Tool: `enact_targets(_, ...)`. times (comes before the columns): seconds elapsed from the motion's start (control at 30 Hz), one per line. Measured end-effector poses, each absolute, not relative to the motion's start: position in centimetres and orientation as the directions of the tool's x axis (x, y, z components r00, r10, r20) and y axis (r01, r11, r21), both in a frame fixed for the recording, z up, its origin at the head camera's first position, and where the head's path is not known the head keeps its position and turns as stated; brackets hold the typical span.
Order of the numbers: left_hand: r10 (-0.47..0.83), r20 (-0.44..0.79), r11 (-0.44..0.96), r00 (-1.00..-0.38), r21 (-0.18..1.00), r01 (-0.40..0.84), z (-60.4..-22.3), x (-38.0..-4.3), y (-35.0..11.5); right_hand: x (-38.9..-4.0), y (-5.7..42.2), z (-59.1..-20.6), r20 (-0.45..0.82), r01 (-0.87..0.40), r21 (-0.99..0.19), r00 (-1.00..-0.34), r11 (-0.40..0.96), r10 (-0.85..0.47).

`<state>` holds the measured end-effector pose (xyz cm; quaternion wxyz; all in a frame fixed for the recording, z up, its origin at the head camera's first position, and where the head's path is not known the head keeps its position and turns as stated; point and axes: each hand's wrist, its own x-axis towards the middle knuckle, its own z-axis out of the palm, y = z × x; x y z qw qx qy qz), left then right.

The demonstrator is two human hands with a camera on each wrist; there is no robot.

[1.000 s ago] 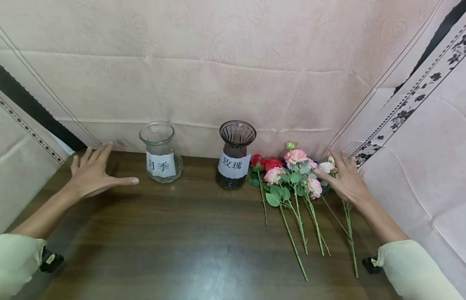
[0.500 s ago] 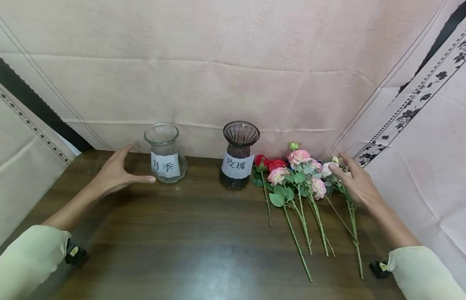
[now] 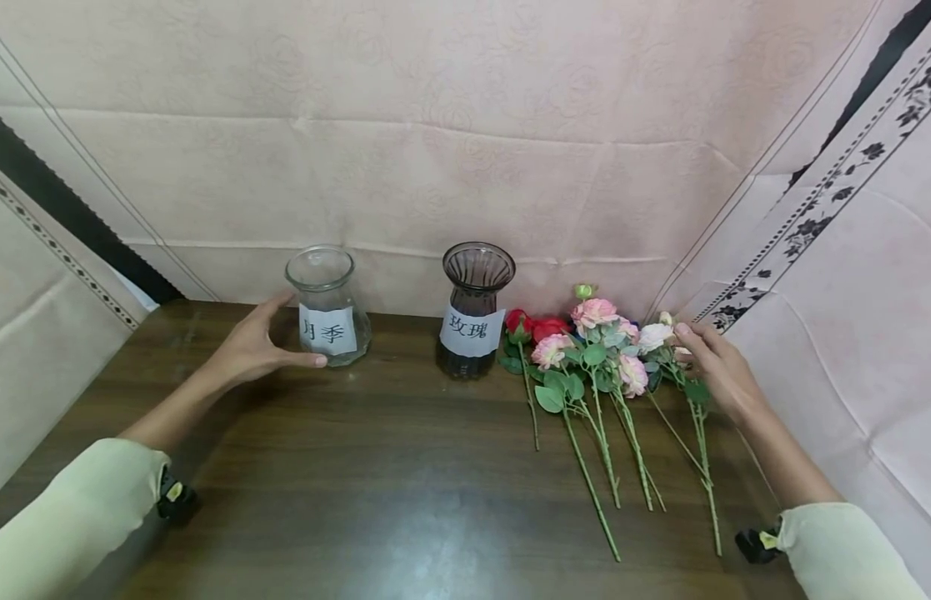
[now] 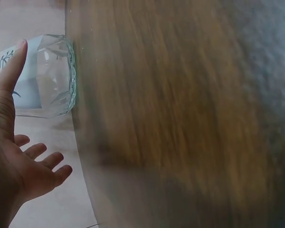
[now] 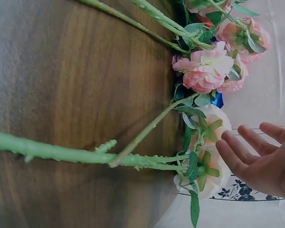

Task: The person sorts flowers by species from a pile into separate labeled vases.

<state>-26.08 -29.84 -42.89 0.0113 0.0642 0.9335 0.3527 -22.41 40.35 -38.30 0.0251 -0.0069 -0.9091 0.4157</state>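
Note:
My left hand (image 3: 251,343) is beside a clear glass vase (image 3: 352,342) with a white paper label at the back left. Its thumb lies in front of the label, while the other fingers spread apart at the vase's left side, as the left wrist view shows. On the right, my right hand (image 3: 723,375) hovers by the white artificial flowers (image 3: 655,337), fingers loosely bent. In the right wrist view its fingertips are close to the white blooms (image 5: 213,123), with nothing between them and the thumb hidden. A green stem (image 5: 61,153) runs from these blooms over the table.
A dark glass vase (image 3: 465,362) with a white label stands mid-table near the back. Right of it lie red roses (image 3: 549,327) and pink flowers (image 3: 594,312), stems toward the front. Patterned cloth (image 3: 435,167) hangs behind and along both sides of the wooden table (image 3: 360,467).
My left hand has moved right, up to the clear vase, and its spread fingers have drawn closer. My right hand has shifted slightly right and down by the white flowers, its fingers now more bent.

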Motion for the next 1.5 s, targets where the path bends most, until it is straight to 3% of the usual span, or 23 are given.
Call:
enact_targets(0.2, 0.134, 0.024, 0.716, -0.991, 0.689, 0.114, -43.1, -26.2, -29.9, -22.3, 40.2, -38.8, -0.004, 0.001, -0.853, -1.000, 0.521, -0.003)
enact_targets(0.9, 0.176, -0.003, 0.638, -0.984, 0.762, 0.112, -43.5, -26.7, -29.2, -20.1, 39.9, -41.4, -0.155, 0.105, -0.938, -0.979, 0.331, -0.131)
enact_targets(1.23, 0.222, 0.017, 0.594, -0.975, 0.790, 0.149, -43.5, -27.2, -28.9, -19.5, 39.1, -42.0, -0.367, 0.257, -0.878, -0.903, 0.403, -0.224)
enact_targets(1.5, 0.234, 0.001, 0.575, -0.972, 0.806, 0.139, -43.6, -27.6, -28.6, -19.8, 38.8, -42.5, -0.407, 0.256, -0.844, -0.878, 0.471, -0.252)
